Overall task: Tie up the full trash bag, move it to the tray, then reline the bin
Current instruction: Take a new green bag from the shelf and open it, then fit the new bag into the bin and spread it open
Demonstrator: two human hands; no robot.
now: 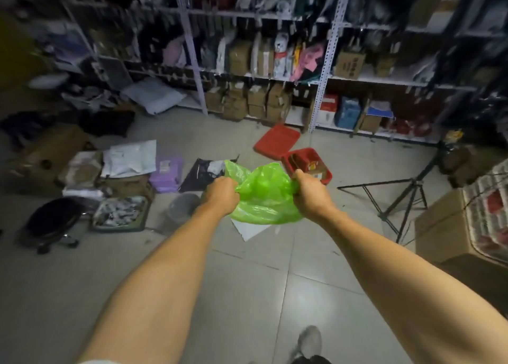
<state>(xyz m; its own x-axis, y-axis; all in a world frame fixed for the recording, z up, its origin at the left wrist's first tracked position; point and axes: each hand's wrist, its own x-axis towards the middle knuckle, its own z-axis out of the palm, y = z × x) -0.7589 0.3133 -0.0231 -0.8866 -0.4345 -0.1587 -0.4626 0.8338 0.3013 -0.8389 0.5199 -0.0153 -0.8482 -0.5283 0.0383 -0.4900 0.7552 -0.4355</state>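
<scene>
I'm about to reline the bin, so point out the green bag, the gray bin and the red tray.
green bag [262, 196], head view, on the crumpled middle between the hands.
gray bin [182, 205], head view, on its side wall.
red tray [325, 175], head view, on its near rim.

Both forearms [170, 275] were bare from the wrists to the frame's lower edge, a pale sliver of sleeve hem [96, 361] showed at the left arm's bottom, and right of it a light grey shoe [309, 340] capped a dark trouser leg [310, 360].
</scene>
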